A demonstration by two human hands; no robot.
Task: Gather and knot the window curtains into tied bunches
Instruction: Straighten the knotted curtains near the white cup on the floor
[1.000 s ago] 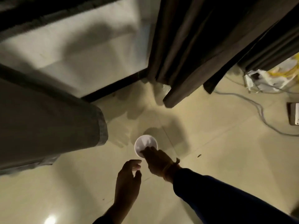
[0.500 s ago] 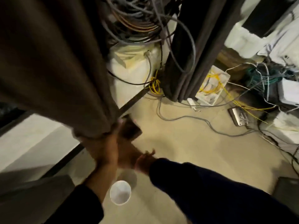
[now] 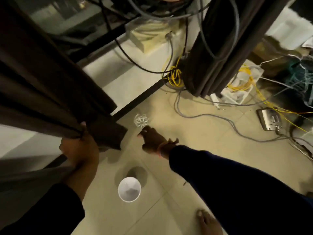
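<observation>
A dark brown curtain (image 3: 42, 92) hangs across the left side, its folds gathered near the hem. My left hand (image 3: 79, 150) grips the bunched lower edge of it. My right hand (image 3: 152, 139) reaches low over the tiled floor with fingers spread, its fingertips just beside a small clear cut-glass tumbler (image 3: 141, 120) standing on the floor. It holds nothing. A second dark curtain (image 3: 210, 61) hangs at the upper right with grey cables looped around it.
A white bowl (image 3: 129, 189) sits on the floor between my arms. Grey and yellow cables (image 3: 176, 75) trail over the floor by a white box (image 3: 240, 85) and a metal socket box (image 3: 270, 119). My bare foot (image 3: 208, 221) is at the bottom.
The view swung from the bowl to the curtain. My left hand took hold of the curtain's lower edge. My right hand left the bowl and moved out toward the glass tumbler.
</observation>
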